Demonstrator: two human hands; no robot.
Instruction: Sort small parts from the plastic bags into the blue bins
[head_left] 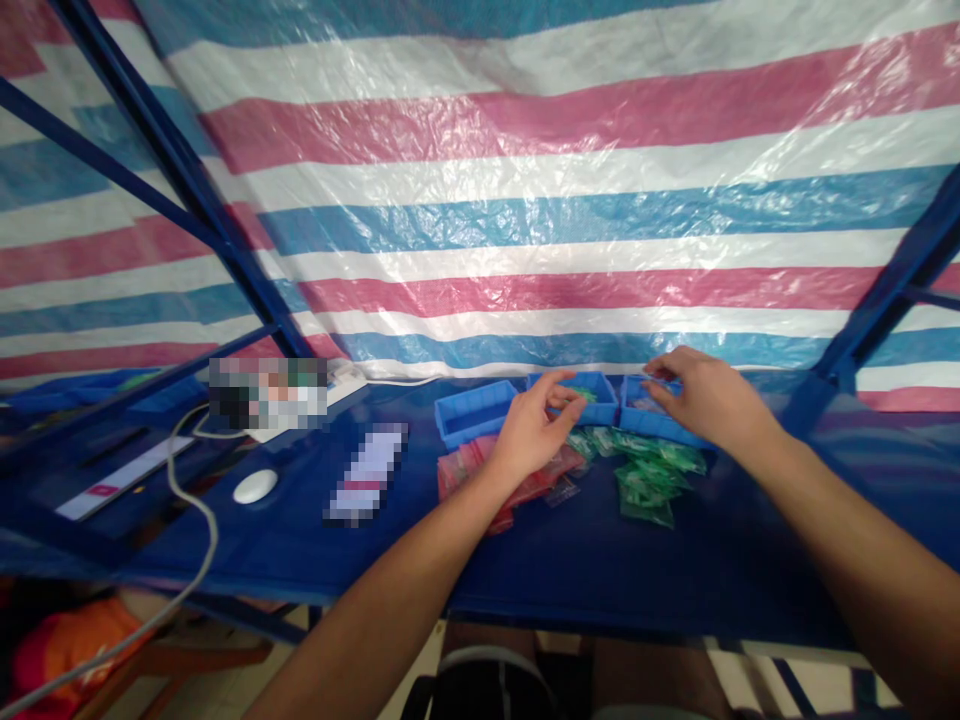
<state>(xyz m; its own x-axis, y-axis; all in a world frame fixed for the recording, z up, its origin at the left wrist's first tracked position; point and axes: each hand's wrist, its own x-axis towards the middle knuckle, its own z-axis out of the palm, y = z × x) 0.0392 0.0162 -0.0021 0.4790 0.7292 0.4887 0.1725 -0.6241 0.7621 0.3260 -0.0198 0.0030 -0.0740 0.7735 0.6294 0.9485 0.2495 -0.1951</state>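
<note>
My left hand (534, 418) is at the front of the middle blue bin (606, 408), which has green bits in it. Its thumb and fingertips are drawn together; whatever may be between them is too small to make out. Over the right blue bin (675, 430) hovers my right hand (694, 392), thumb and fingers curved with a gap between them. That bin holds small pale pieces, partly covered by the hand. Red plastic bags (465, 465) lie under and beside my left wrist. Green plastic bags (649, 480) are heaped between my arms.
The left blue bin (476, 412) adjoins the middle one. Leftward on the blue table (615, 580) are a blurred-out phone (367, 475), a white oval mouse-like object (255, 486) and a white cable (211, 530). A striped plastic sheet (525, 220) hangs behind, between blue metal posts (225, 240).
</note>
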